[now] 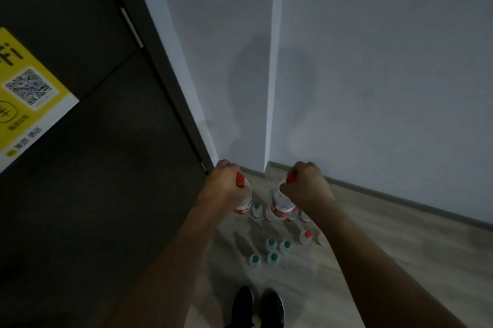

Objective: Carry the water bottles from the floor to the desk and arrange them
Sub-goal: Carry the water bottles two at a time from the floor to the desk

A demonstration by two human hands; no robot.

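Item: two large red-capped bottles, upright, mid-frame. Our left hand (224, 183) clamps the left bottle (244, 202), our right hand (306, 186) the right bottle (282, 202); small bottles (272, 245) stand below on the floor (373, 234). Desk unseen.

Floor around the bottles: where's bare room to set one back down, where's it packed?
Bare floor: between the green-capped cluster and the shoes, and right of the red-capped bottle along the baseboard. Packed: under the left hand and right hand.
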